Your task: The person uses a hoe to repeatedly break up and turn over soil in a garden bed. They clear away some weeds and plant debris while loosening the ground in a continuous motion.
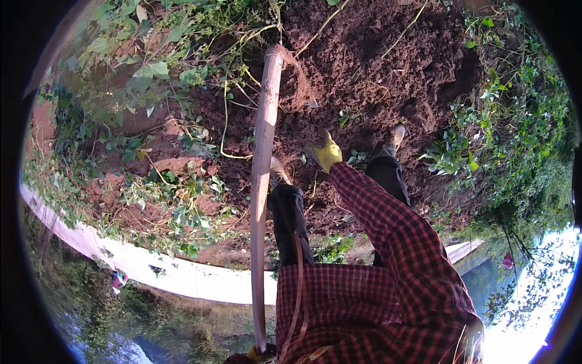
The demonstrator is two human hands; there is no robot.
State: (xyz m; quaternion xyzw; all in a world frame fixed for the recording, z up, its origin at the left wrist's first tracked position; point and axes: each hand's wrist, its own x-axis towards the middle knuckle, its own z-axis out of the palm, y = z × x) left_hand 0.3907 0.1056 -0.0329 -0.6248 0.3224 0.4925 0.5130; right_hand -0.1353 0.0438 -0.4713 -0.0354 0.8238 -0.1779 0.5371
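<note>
A hoe with a long wooden handle (261,182) spans the view from the bottom edge up to the soil. Its blade (298,75) is caked in reddish earth, with a bit of bare metal at the lower corner. My left hand (261,353), partly cut off at the bottom, grips the handle's near end. My right hand (326,152), in a yellow glove with soil-darkened fingertips, reaches down over the dug soil (391,68). Its fingers are spread and nothing shows between them. It hovers between my two feet, right of the handle.
Leafy vines (182,214) cover the ground on the left, and more green foliage (509,118) grows on the right. Cut stems (323,27) lie across the loose soil. A pale concrete ledge (182,277) curves behind me. My shoes (394,139) stand in the dirt.
</note>
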